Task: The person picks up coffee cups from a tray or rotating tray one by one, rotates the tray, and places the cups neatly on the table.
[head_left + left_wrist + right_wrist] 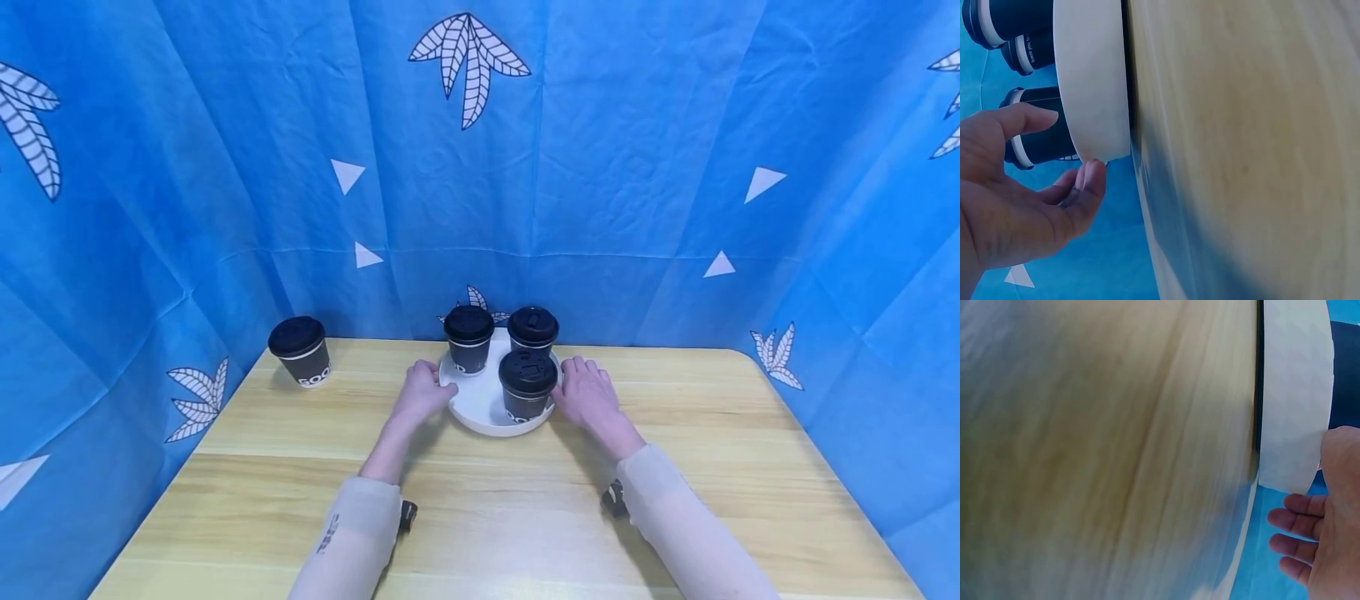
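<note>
Smooth, matt plastic is suggested by the tray (478, 402), matt paper by the cups (307, 365), plastic by their lids (528, 372). Wood grain is seen on the table (502, 533), faintly glossy at the tray's six o'clock; at twelve, creased cloth is hung as the curtain (600, 183).

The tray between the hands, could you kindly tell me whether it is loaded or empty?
Loaded: three lidded cups stand in the tray, with bare white showing between them.

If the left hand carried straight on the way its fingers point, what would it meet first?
The white tray: the left hand seems to touch its side with the fingertips. Past the rim, the lidded cup on the tray's left looks next, though depth is hard to judge.
</note>
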Demonstrator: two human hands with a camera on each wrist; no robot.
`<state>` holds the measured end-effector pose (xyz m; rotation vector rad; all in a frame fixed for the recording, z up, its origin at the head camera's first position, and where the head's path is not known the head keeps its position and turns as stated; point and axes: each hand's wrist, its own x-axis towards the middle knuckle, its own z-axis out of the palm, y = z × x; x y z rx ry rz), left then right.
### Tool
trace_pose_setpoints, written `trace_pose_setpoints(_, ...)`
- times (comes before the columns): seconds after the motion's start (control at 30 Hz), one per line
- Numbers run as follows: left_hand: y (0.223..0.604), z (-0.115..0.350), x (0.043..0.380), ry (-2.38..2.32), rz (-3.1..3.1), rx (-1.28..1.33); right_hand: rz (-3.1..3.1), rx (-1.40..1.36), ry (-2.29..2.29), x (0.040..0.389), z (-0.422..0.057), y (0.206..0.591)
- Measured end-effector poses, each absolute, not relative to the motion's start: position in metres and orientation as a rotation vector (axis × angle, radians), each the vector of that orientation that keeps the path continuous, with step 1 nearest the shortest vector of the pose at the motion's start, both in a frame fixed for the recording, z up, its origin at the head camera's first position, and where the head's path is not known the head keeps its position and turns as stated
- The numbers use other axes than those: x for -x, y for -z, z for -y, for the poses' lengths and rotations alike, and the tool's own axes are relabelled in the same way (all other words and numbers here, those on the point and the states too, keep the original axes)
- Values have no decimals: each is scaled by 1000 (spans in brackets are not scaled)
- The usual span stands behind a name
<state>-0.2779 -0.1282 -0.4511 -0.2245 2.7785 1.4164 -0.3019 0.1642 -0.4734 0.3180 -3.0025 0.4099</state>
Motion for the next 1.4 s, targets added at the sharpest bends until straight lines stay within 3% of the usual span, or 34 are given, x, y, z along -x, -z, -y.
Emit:
trace_pose_setpoints(0.53,449,128,280,-1379,-2759,209,3011,-310,-457,303,-163,470)
trace_pose_setpoints(0.73,449,129,280,-1382,-2741,226,2972,-300,-897,308,-167,469)
trace_pose_setpoints(1.0,449,131,283,-1382,-2737,203,2696,-80,-1594,314,-170,468)
trace_pose_setpoints(1.4,449,134,295,-1351,-2730,151,2676,-24,-1789,315,-173,471)
